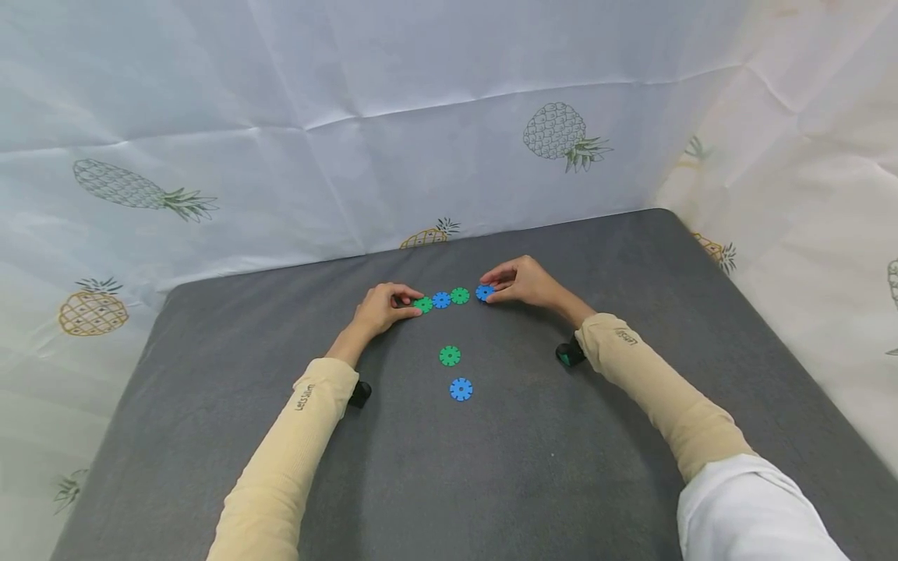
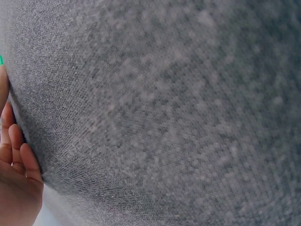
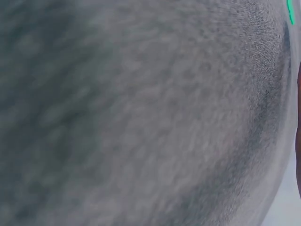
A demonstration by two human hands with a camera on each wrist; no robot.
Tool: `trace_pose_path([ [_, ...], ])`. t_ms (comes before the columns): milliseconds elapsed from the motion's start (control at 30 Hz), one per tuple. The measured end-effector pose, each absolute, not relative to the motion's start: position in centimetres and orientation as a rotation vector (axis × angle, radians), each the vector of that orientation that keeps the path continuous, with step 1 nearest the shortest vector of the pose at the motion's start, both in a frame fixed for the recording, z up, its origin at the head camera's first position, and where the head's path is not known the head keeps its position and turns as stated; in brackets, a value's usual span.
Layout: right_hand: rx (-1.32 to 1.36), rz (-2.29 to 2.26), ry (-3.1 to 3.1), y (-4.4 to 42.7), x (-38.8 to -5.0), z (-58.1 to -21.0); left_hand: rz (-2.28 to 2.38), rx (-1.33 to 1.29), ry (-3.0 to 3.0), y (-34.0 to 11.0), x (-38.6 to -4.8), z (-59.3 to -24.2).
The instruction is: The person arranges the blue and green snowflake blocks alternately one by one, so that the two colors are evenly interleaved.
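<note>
A row of flat notched discs lies on the grey table toward its far side in the head view. At the row's left end, my left hand (image 1: 379,309) pinches the edge of a green notched disc (image 1: 424,305) between thumb and fingers. Beside that disc come a blue disc (image 1: 441,300) and another green disc (image 1: 459,296). My right hand (image 1: 529,282) pinches a second blue disc (image 1: 484,293), a small gap to the right of the row. In the left wrist view, the left hand's fingers (image 2: 18,146) show at the left edge.
Nearer to me, a green disc (image 1: 450,356) and a blue disc (image 1: 461,389) lie apart on the grey cloth-covered table (image 1: 491,483). A white pineapple-print curtain (image 1: 337,179) hangs behind the table. Black wrist cameras (image 1: 360,394) sit under the sleeves.
</note>
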State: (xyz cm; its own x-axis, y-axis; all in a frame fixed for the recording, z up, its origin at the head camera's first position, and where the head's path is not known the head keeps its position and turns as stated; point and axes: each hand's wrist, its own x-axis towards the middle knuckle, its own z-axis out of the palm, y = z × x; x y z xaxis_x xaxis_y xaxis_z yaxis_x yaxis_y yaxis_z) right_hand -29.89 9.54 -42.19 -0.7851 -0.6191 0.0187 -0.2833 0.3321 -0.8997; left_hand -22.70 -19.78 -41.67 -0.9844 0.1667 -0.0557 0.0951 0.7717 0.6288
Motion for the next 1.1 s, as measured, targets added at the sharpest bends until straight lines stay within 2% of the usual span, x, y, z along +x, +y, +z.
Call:
trace_pose_path([
  [400, -0.698, -1.449, 2.313, 8.9, -31.0, -42.5, 1.003, 0.196, 2.850, -19.6, -22.8, -41.5],
  [1100, -0.678, -1.353, 2.448, 8.1, -30.5, -42.5, 1.006, 0.211, 2.848, -19.8, -22.7, -41.8],
])
